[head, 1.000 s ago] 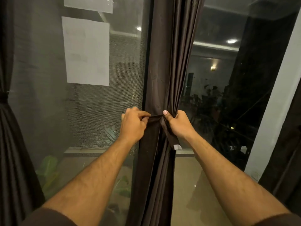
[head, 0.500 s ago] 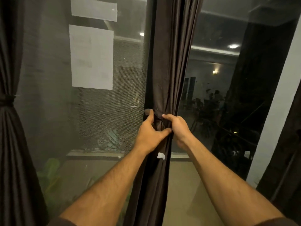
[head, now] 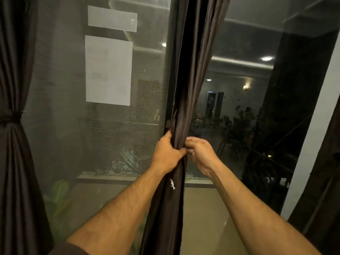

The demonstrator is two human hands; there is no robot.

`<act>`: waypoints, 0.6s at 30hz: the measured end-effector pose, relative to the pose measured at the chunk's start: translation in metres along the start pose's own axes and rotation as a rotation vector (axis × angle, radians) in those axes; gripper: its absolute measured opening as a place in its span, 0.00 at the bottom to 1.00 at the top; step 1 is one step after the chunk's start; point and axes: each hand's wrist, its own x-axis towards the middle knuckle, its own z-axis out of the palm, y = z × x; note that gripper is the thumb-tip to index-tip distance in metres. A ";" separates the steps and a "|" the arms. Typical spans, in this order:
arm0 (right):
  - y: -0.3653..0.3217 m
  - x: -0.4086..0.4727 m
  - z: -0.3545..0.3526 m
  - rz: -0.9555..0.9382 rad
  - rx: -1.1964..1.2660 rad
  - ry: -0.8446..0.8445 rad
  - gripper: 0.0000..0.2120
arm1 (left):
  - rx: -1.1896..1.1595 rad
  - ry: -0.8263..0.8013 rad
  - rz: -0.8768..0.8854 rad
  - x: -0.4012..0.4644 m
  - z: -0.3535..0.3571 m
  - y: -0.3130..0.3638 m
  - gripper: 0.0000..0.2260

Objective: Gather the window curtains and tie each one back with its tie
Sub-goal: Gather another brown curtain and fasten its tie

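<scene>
Centre curtain (head: 185, 92): a dark bundle gathered into a narrow column that hangs in front of the window frame (head: 172, 52), with its long axis running from 12 o'clock to 6 o'clock, leaning slightly toward 7 o'clock below the hands. The tie is not separately distinguishable; it is judged to lie in the folds at the waist of the bundle, with a small white tag (head: 172, 184) showing on the cloth just below.

Left hand (head: 166, 153): grip closed around the bundle from 9 o'clock, thumb crossing the front of the folds. Right hand (head: 199, 153): grip at 3 o'clock of the bundle, at the same height, fingers curled and pinching the cloth edge beside the left thumb. The two hands are touching or nearly so; neither is clearly nearer. The coming move is judged to pass around the column's waist, across its long axis.

Left curtain (head: 14, 162), at 9 o'clock, is already cinched by its tie (head: 10, 116). Two papers (head: 108, 70) are stuck to the glass at 11 o'clock.
</scene>
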 end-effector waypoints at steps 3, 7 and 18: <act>-0.010 0.004 -0.002 0.081 -0.041 0.013 0.08 | -0.038 -0.014 0.008 0.005 0.002 0.001 0.18; -0.013 0.015 -0.014 0.212 0.095 0.100 0.08 | -0.115 -0.005 -0.036 0.010 -0.003 -0.002 0.18; -0.011 0.040 -0.008 0.263 0.509 -0.103 0.17 | -0.243 -0.069 -0.188 0.013 -0.012 0.007 0.14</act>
